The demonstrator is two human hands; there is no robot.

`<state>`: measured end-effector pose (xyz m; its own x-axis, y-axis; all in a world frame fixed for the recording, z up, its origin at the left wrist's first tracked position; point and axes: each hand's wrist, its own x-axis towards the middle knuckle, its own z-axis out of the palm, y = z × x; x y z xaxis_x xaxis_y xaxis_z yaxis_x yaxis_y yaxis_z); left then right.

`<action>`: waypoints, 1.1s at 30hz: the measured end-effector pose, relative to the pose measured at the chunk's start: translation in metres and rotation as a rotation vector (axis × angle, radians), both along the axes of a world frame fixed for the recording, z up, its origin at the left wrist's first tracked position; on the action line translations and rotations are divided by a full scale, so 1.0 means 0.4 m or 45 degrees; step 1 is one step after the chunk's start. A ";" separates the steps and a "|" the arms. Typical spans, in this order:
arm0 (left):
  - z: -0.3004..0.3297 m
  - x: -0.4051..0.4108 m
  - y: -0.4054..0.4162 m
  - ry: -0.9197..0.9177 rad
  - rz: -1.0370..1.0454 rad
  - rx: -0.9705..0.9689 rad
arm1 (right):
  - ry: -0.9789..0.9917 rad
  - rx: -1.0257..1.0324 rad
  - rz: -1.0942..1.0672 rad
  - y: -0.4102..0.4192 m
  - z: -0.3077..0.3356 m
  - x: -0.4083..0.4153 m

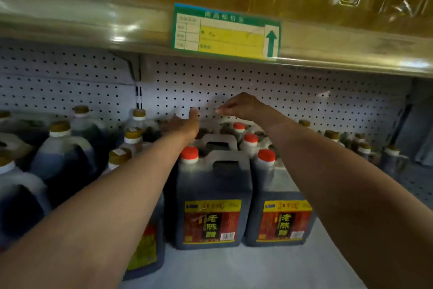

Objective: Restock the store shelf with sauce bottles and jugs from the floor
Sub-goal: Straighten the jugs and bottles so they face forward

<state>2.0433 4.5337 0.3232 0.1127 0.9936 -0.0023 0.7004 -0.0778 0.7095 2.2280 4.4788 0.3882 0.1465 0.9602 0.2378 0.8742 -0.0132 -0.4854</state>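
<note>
- We see both arms stretched deep into the shelf (234,265), toward the white pegboard (293,91) at its back.
- The left hand (185,124) has its fingers (193,113) straight and pointing up at the pegboard; it holds nothing that we can see.
- The right hand (241,106) hangs bent at the wrist, its fingers (222,110) drooping toward the left hand's fingertips and close to them; we cannot tell whether they pinch anything.
- Below and nearer than the fingers, two dark red-capped jugs (212,199) stand upright side by side at the shelf front, more of them in rows behind.
- Left of the left fingers stand gold-capped bottles (63,155).
- Above the fingers, a green and yellow price tag (226,32) sits on the upper shelf edge.
</note>
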 end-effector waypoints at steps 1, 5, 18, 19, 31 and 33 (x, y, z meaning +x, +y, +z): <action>-0.007 0.002 0.011 -0.037 -0.001 -0.038 | 0.026 -0.030 0.018 0.019 -0.002 0.002; -0.014 0.007 0.013 -0.105 -0.046 -0.047 | -0.027 -0.137 0.059 0.088 -0.022 -0.007; -0.021 0.017 0.036 -0.220 -0.041 -0.091 | -0.037 -0.258 0.025 0.152 -0.046 -0.004; -0.019 0.018 0.033 -0.228 -0.042 -0.098 | -0.022 -0.258 0.017 0.155 -0.048 -0.004; 0.006 -0.004 0.022 -0.258 -0.120 -0.054 | -0.026 -0.227 0.057 0.184 -0.062 -0.007; 0.006 -0.006 0.023 -0.256 -0.132 -0.064 | -0.094 -0.218 0.069 0.188 -0.057 -0.012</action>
